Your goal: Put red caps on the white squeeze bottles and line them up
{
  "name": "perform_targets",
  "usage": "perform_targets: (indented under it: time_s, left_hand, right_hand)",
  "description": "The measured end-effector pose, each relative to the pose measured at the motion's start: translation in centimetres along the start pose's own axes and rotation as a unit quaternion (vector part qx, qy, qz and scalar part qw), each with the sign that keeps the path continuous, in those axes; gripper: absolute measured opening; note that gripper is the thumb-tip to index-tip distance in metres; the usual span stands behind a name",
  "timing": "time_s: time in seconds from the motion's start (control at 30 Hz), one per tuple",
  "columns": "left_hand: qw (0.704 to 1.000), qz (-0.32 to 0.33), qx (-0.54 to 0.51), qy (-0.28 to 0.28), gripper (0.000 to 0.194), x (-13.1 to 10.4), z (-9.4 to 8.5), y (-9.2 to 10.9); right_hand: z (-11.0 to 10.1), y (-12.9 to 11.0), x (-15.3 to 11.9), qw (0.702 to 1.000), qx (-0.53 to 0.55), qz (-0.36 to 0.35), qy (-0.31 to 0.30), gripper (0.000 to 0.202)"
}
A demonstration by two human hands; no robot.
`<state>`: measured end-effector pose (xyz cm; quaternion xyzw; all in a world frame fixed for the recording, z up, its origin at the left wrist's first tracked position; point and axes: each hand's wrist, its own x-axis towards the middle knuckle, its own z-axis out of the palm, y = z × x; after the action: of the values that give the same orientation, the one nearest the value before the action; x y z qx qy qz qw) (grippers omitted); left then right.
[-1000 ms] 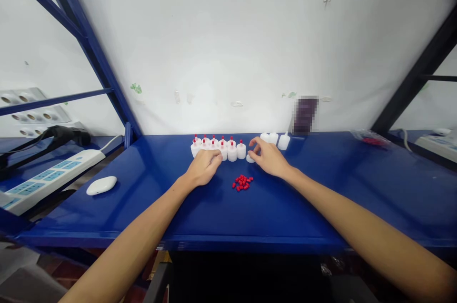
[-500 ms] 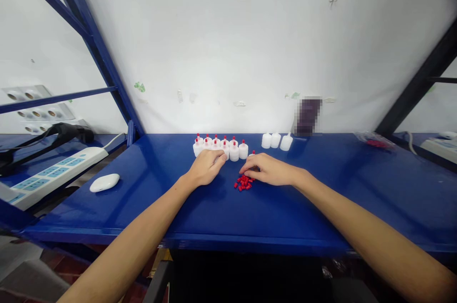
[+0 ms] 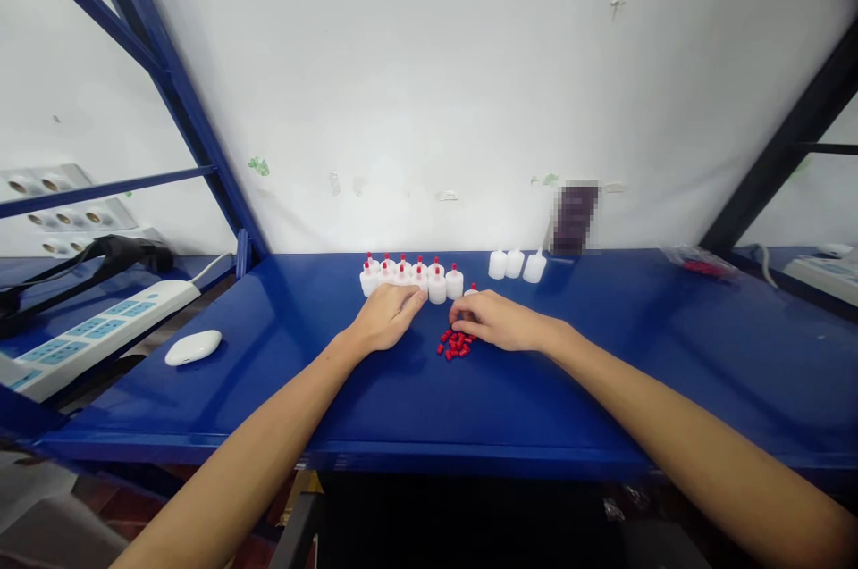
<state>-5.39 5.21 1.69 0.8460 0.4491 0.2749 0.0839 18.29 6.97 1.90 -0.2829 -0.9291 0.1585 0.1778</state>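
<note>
The caps (image 3: 453, 347) lie in a small loose heap, right under the fingertips of the right hand (image 3: 500, 319). That hand comes in low from the right side, knuckles up, forearm slanting down to the picture's lower right corner. Its fingers are curled, with thumb and forefinger drawn close together just above the heap's far edge; whether a cap is pinched between them cannot be told. A single bottle (image 3: 473, 288), red at the tip, shows just behind this hand, mostly hidden by it.

Beyond the heap and to its left stand the capped bottles (image 3: 436, 286), upright in two close rows. The left hand (image 3: 385, 317) is at the near side of the front row, back of the hand up, thumb reaching forward and to the right beside bent fingers. It covers the lower part of some bottles; its hold, if any, cannot be made out.

Three plain bottles (image 3: 514, 263) stand farther back, near the wall (image 3: 402, 87), well apart from both hands. All rest on the blue table (image 3: 362, 399). A white case (image 3: 193, 347) lies at left, a bag (image 3: 697, 263) at far right.
</note>
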Motion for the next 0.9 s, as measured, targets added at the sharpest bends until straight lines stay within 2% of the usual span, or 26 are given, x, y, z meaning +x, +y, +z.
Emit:
perform_targets:
  time_s: [0.1, 0.3, 0.43, 0.57, 0.67, 0.77, 0.83, 0.9]
  left_hand:
    - [1.000, -0.001, -0.005, -0.002, 0.051, 0.0, 0.0, 0.0]
    - [0.999, 0.016, -0.036, -0.006, 0.051, -0.1, 0.3, 0.1]
    - [0.998, 0.040, -0.041, -0.006, 0.052, -0.1, 0.6, 0.7]
    - [0.996, 0.064, -0.053, -0.016, 0.051, 0.0, 0.5, 1.4]
    - [0.996, 0.072, -0.057, -0.020, 0.046, 0.0, 0.4, 1.4]
    - [0.996, 0.065, -0.057, -0.008, 0.041, 0.0, 0.3, 1.1]
    - [0.996, 0.055, -0.062, 0.017, 0.041, 0.0, 0.2, 0.9]
    - [0.995, 0.043, -0.073, 0.045, 0.040, 0.0, -0.1, 0.9]
  right_hand:
    - [0.0, -0.4, 0.1, 0.999, 0.008, 0.027, 0.028, 0.011]
    - [1.1, -1.4, 0.5, 0.980, 0.066, 0.014, 0.185, 0.011]
    - [2.1, -2.4, 0.7, 0.971, 0.112, -0.026, 0.211, 0.011]
    - [2.5, -2.9, 0.7, 0.964, 0.118, -0.034, 0.237, 0.009]
    - [2.7, -2.7, 0.7, 0.964, 0.115, -0.036, 0.235, 0.008]
    - [2.4, -2.5, 0.7, 0.968, 0.096, -0.045, 0.226, 0.019]
    - [1.7, -2.4, 0.7, 0.966, 0.050, -0.039, 0.251, 0.025]
    - [0.8, -2.2, 0.6, 0.951, 0.009, 0.001, 0.308, 0.019]
